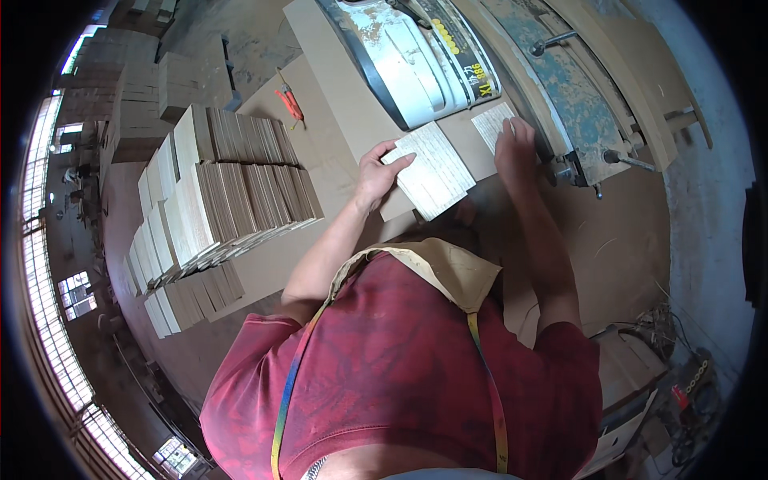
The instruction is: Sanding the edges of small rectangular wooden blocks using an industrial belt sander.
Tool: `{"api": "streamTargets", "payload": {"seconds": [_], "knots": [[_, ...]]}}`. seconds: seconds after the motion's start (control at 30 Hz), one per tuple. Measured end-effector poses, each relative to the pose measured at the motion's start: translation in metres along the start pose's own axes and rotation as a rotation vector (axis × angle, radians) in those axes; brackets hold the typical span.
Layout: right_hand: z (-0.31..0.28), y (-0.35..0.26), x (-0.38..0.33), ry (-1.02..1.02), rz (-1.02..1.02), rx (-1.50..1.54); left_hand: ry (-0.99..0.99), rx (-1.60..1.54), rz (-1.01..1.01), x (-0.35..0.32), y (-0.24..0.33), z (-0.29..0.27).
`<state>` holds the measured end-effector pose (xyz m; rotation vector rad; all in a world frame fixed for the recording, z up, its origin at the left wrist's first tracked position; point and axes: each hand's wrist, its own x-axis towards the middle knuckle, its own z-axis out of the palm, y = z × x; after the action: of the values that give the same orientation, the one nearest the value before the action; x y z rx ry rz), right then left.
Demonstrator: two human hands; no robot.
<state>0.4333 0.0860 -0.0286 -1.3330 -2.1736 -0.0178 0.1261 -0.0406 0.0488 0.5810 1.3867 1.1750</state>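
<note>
My left hand grips the left corner of a pale, grooved wooden panel, thumb lying on top and the fingers partly hidden. The panel is tilted over the brown board surface in front of me, and a second edge shows beneath its near corner. To its right, my right hand pinches the edge of a smaller-looking pale wooden piece, which lies beside the machine; the fingers cover part of it.
A white and black machine housing stands just beyond the panels. Right of it runs a worn blue metal machine bed with a protruding lever handle. Stacked wooden panels fill the left side. A red-handled tool lies behind them.
</note>
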Motion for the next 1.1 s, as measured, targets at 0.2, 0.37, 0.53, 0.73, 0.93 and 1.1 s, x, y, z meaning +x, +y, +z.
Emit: {"api": "streamTargets", "payload": {"seconds": [0.2, 0.37, 0.53, 0.73, 0.93, 1.1], "knots": [[-0.022, -0.01, -0.026, 0.055, -0.051, 0.052, 0.042, -0.001, -0.005, 0.006, -0.007, 0.006], [-0.007, -0.009, -0.014, 0.106, 0.03, -0.001, 0.058, 0.036, 0.002, 0.015, -0.01, 0.01], [0.015, -0.014, 0.03, 0.17, 0.092, 0.138, 0.121, 0.161, 0.014, 0.019, -0.009, 0.02], [-0.04, -0.084, 0.021, -0.179, 0.051, 0.432, 0.244, 0.366, 0.048, 0.022, -0.002, 0.03], [-0.047, -0.104, -0.033, -0.13, 0.075, 0.24, 0.165, 0.32, 0.022, 0.025, -0.009, 0.022], [-0.035, -0.038, -0.044, -0.065, 0.126, 0.004, -0.081, 0.043, -0.048, 0.006, 0.005, -0.014]]}}
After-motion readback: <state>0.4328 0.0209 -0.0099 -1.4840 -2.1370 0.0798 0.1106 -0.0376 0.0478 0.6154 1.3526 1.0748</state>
